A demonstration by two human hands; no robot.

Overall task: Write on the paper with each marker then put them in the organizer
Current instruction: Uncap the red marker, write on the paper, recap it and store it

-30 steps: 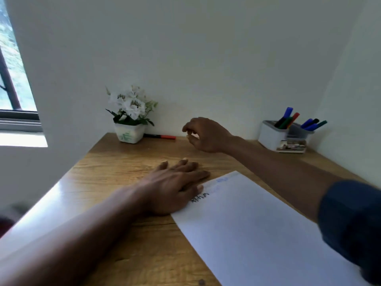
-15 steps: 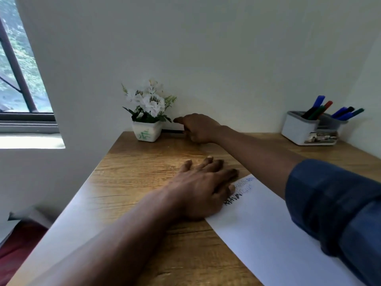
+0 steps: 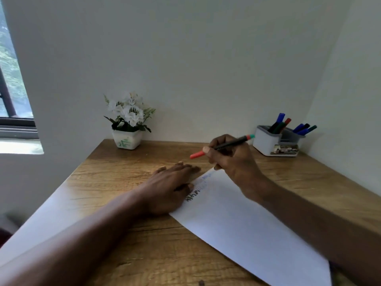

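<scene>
Wood desk [image 3: 127, 174]: left hand [image 3: 171, 188] flat, fingers spread, pinning paper [image 3: 243, 230]; right hand [image 3: 233, 159] clamped on red-capped marker [image 3: 221, 146] above paper's far edge

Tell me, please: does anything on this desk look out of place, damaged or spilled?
Nothing stands out. The paper lies at an angle on the desk, flat under the left hand. The right hand holds a capped red marker.

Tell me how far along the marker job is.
Done: several markers stand in the organizer, and the paper carries black and blue writing near its top corner. In hand: the right hand holds a capped red marker while the left hand pins the paper. Left: uncap it, write, store it.
</scene>
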